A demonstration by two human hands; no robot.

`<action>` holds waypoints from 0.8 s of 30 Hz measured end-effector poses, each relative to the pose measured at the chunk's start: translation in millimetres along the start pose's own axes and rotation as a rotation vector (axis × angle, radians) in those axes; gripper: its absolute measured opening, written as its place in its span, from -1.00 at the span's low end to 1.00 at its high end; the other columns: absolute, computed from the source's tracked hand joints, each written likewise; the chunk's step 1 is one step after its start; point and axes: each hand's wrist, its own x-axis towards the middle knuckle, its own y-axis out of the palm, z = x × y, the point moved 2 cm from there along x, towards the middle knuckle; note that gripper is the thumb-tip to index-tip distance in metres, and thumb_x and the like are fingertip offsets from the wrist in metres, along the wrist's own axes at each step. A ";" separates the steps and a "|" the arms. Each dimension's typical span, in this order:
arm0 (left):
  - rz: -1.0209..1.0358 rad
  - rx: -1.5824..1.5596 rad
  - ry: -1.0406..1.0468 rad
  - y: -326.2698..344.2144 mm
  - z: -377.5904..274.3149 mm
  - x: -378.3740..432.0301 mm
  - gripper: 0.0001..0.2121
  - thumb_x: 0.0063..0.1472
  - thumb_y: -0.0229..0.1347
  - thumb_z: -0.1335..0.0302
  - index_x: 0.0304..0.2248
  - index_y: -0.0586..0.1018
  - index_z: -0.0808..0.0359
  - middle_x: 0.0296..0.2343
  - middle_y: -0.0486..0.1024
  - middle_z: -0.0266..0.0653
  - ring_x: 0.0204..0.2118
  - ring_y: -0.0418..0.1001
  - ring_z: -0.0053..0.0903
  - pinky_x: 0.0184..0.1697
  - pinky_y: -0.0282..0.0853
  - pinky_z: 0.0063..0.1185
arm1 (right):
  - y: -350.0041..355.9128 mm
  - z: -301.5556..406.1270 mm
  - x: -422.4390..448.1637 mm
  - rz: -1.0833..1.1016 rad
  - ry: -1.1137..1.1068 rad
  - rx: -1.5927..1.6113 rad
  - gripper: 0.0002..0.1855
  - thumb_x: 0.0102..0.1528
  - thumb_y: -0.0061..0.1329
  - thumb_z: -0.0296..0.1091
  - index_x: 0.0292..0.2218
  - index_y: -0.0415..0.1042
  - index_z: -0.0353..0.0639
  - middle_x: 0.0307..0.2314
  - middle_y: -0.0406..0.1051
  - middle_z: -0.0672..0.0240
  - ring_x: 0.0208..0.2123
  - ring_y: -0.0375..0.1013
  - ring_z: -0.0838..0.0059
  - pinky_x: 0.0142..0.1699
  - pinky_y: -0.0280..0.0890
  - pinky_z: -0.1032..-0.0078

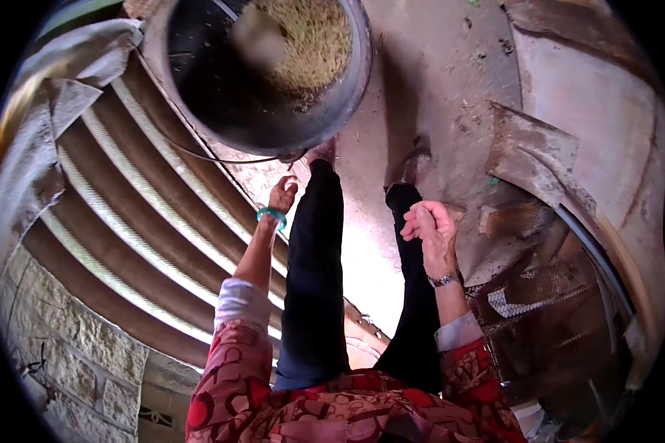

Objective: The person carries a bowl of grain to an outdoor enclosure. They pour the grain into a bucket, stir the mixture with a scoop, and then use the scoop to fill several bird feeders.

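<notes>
A large dark round tub (341, 119) stands in front of my feet, with a pile of dry, straw-coloured chopped material (316, 44) on one side of its inside. A blurred pale object (257, 41) with a thin light rod rises over the pile; I cannot tell what it is. From the tub's near rim a thin wire handle (221, 160) hangs down. My left hand (282, 195), a green bangle at its wrist, is just below that rim, loosely curled and holding nothing visible. Beside my right thigh, my right hand (431, 224) has loosely bent fingers and nothing visible in it.
A corrugated sheet (144, 183) runs along the left, beside a stone-block wall (88, 376). To the right are a pale worn panel (587, 83), a broken board (532, 138), a grey pipe (593, 257) and wire mesh (537, 299). Debris dots the concrete floor (443, 72).
</notes>
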 end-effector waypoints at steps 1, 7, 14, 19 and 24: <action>0.140 0.109 -0.181 20.9 9.0 16.9 -0.73 0.11 -0.04 0.44 -0.18 0.36 0.33 -0.40 0.39 -0.36 -0.42 0.30 -0.69 -0.35 0.21 -0.72 | -9.1 -10.0 8.7 -0.023 0.019 -0.008 -0.79 0.10 -0.26 -0.28 -0.38 0.28 -0.26 -0.57 0.32 0.35 -0.63 0.30 0.64 -0.52 0.23 0.71; 0.436 -0.042 -0.099 39.1 104.1 59.7 -0.69 0.18 -0.19 0.51 -0.06 0.23 0.24 -0.44 0.36 -0.40 -0.49 0.28 -0.78 -0.49 0.21 -0.79 | -12.5 -2.5 45.6 0.002 0.095 0.126 -0.83 0.07 -0.22 -0.36 -0.37 0.30 -0.28 -0.58 0.33 0.35 -0.62 0.31 0.66 -0.51 0.21 0.72; 0.181 0.479 -0.090 55.3 103.9 32.5 -0.53 0.01 -0.10 0.62 -0.03 0.23 0.13 -0.39 0.44 -0.15 -0.48 0.40 -0.59 -0.45 0.28 -0.69 | -30.2 7.3 71.6 0.039 0.135 0.091 -0.80 0.10 -0.26 -0.32 -0.34 0.28 -0.27 -0.55 0.34 0.33 -0.61 0.30 0.65 -0.50 0.20 0.71; 0.110 0.450 -0.148 47.6 80.6 29.3 -0.56 0.01 -0.10 0.60 -0.06 0.24 0.14 -0.40 0.44 -0.15 -0.48 0.40 -0.56 -0.45 0.29 -0.66 | -26.0 16.1 81.6 0.100 0.131 0.074 -0.77 0.09 -0.25 -0.28 -0.34 0.28 -0.28 -0.54 0.33 0.31 -0.61 0.30 0.64 -0.50 0.21 0.70; 0.056 0.333 -0.175 51.0 60.0 14.8 -0.59 0.02 -0.09 0.57 -0.08 0.26 0.15 -0.41 0.44 -0.16 -0.48 0.41 -0.54 -0.45 0.29 -0.64 | -32.7 21.5 91.2 0.094 0.129 0.057 -0.78 0.09 -0.25 -0.29 -0.34 0.29 -0.27 -0.56 0.33 0.33 -0.61 0.30 0.64 -0.51 0.21 0.70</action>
